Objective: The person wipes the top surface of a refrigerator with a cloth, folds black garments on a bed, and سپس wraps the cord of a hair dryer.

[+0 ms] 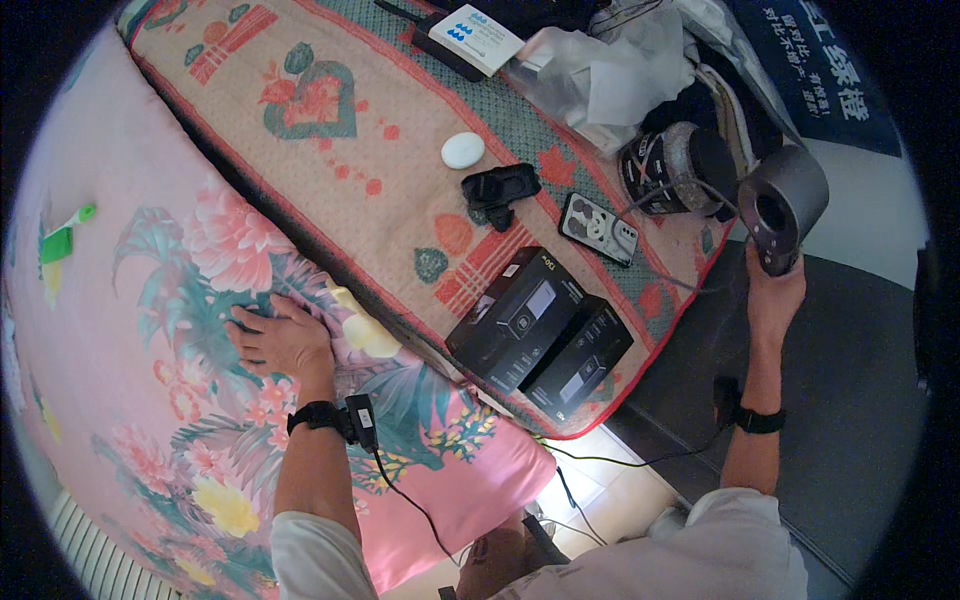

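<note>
My left hand [285, 342] lies flat with spread fingers on a pink floral bedsheet [215, 420]. Off to the right, my right hand [776, 300] is wrapped round the lower part of a grey hair dryer [806, 190] with a round opening through its head, raised above a dark surface. A thin grey cord runs from near the dryer past a clear jar with a black lid [675, 165]. Far to the left on the sheet rests a small brush [60, 240] with a green head and a white and green handle.
A patterned mat [350, 190] beside the bed carries two black boxes [530, 310], a phone [600, 230], a white oval case [463, 150] and a black strapped object [497, 190]. Clear plastic bags [610, 80] and a white-topped box [470, 42] sit farther back. Cables trail from both wrist devices.
</note>
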Tool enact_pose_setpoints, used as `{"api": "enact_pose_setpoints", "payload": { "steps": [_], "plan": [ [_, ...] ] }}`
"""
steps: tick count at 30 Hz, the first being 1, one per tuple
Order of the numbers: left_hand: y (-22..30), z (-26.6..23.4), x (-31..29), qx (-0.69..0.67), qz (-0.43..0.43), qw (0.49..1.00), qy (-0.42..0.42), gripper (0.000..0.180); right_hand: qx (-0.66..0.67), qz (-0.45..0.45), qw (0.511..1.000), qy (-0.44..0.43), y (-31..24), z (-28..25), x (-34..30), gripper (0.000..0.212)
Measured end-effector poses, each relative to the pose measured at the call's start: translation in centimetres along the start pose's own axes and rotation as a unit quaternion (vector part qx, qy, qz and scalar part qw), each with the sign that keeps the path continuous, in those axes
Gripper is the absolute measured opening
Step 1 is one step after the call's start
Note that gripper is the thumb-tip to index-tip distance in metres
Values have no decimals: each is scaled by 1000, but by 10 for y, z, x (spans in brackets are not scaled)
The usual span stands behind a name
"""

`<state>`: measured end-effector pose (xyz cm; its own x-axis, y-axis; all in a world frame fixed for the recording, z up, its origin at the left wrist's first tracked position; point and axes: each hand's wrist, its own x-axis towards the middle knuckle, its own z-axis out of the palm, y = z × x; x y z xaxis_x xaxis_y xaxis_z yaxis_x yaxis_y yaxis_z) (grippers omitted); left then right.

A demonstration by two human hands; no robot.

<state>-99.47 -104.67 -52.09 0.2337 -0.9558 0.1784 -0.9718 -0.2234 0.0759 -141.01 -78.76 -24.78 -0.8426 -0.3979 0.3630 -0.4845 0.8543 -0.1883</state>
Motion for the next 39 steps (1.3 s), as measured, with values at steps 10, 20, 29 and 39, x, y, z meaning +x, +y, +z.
{"api": "enact_pose_setpoints", "payload": {
  "steps": [10, 20, 29, 39],
  "plan": [
    [1, -3, -1, -9, 1, 1000, -4, 69, -28, -16, 999, -26, 10, -19, -18, 50],
    [2, -10, 1, 28, -3, 1000, -11, 69, 216, 106, 942, -234, -123, -57, -74, 46],
    [5, -12, 3, -72, 15, 997, -5, 68, 452, -74, 756, -467, -319, -23, -170, 60],
    [12, -2, 3, -119, 38, 992, 23, 68, 332, -463, 707, -419, -476, 113, -319, 46]
  ]
}}
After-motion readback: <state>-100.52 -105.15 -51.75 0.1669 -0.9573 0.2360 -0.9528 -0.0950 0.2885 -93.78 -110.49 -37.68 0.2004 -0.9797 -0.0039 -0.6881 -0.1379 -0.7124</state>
